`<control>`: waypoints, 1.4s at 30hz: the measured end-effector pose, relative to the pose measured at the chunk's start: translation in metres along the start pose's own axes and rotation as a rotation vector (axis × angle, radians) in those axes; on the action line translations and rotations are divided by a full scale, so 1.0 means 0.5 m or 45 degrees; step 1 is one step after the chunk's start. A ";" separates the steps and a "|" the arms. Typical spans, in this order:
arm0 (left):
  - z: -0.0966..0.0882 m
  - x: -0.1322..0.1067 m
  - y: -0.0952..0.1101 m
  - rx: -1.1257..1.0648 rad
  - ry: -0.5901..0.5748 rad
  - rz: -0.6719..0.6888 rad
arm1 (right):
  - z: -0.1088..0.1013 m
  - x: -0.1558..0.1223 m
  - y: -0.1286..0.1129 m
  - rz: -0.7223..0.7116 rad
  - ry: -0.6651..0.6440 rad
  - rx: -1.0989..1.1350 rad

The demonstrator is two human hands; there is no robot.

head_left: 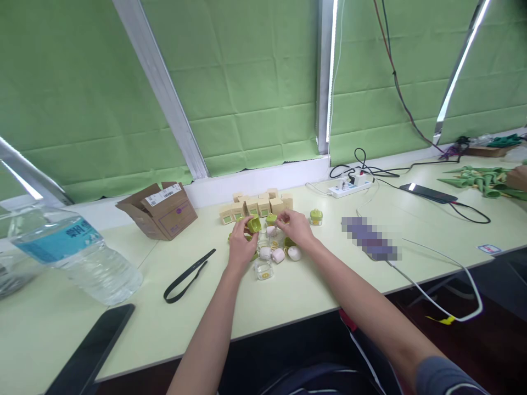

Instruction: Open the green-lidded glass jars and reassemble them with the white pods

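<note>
**A:** One long pale table (329, 285) carries all of it?

**B:** Yes. The biggest thing on it is the water bottle (78, 252) at the far left. Next is the opened cardboard box (160, 208) near the back wall, then a row of small tan boxes (255, 207) behind the hands.

**A:** And the hands?

**B:** The left hand (242, 241) is just in front of that row, fingers clamped on a green cap (254, 224). The right hand (295, 226) is close beside it with its fingers curled together. I cannot tell whether they pinch anything.

**A:** Smaller pieces?

**B:** A clear jar (264, 269) lies just beside the left wrist. White caps (278, 255) sit between the two hands. A green-lidded jar (315, 217) stands just right of the right hand.
</note>
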State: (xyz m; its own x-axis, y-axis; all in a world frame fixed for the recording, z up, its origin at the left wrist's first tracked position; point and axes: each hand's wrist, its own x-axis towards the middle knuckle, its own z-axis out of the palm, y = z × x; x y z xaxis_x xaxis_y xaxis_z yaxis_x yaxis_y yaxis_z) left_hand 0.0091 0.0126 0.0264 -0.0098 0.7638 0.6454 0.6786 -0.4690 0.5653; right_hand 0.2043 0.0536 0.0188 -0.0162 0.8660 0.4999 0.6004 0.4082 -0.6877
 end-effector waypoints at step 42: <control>0.004 -0.008 0.005 -0.141 -0.189 0.055 | -0.037 -0.022 -0.049 -0.405 -0.183 0.381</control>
State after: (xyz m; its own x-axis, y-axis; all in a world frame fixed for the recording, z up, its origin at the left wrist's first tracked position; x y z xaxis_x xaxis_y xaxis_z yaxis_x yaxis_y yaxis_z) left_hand 0.0123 0.0096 0.0241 0.1315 0.7951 0.5920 0.5910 -0.5423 0.5971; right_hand 0.2045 0.0288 0.0398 -0.2858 0.7069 0.6470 0.2907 0.7073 -0.6444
